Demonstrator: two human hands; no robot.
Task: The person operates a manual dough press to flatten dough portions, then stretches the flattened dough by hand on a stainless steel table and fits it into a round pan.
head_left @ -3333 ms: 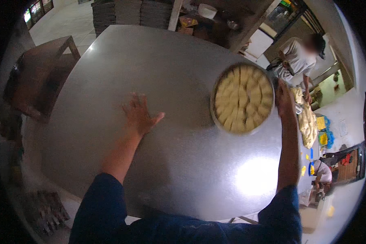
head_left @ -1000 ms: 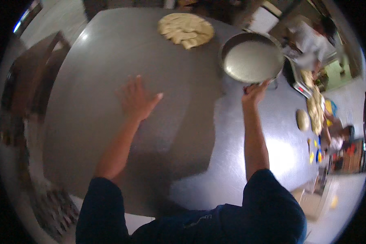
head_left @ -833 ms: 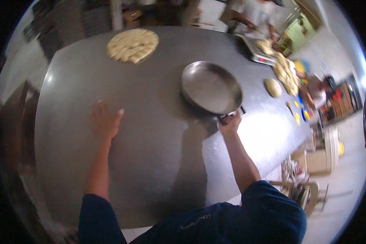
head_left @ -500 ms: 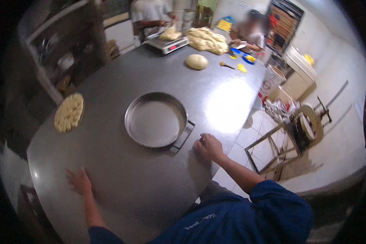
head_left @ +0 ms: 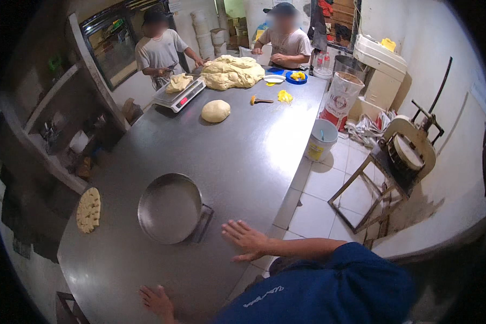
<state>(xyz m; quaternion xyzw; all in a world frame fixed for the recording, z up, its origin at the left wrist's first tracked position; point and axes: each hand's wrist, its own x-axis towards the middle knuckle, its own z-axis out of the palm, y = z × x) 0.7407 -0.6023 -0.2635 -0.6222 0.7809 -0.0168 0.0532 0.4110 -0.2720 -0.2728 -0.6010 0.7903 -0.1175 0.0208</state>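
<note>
A round empty metal pan [head_left: 170,208] sits on the steel table [head_left: 113,259], with a rectangular metal handle [head_left: 204,225] on its right. My right hand [head_left: 244,237] lies with fingers spread on the steel just right of that handle, not gripping it. My left hand [head_left: 155,301] is at the lower part of the table, fingers apart and holding nothing. A flattened disc of pale dough [head_left: 88,210], cut into pieces, lies left of the pan at the table edge.
Two co-workers [head_left: 162,51] [head_left: 283,43] stand at the far end by a scale [head_left: 183,98], dough mounds [head_left: 232,73], a dough ball [head_left: 215,111] and a blue dish [head_left: 297,76]. Right of the table are a bucket [head_left: 323,141], a sack [head_left: 340,100] and a press on a stand [head_left: 407,151].
Earlier the pan held dough; the dough disc now lies on the table. My right hand has let go of the pan's handle. The view has turned right toward the co-workers.
</note>
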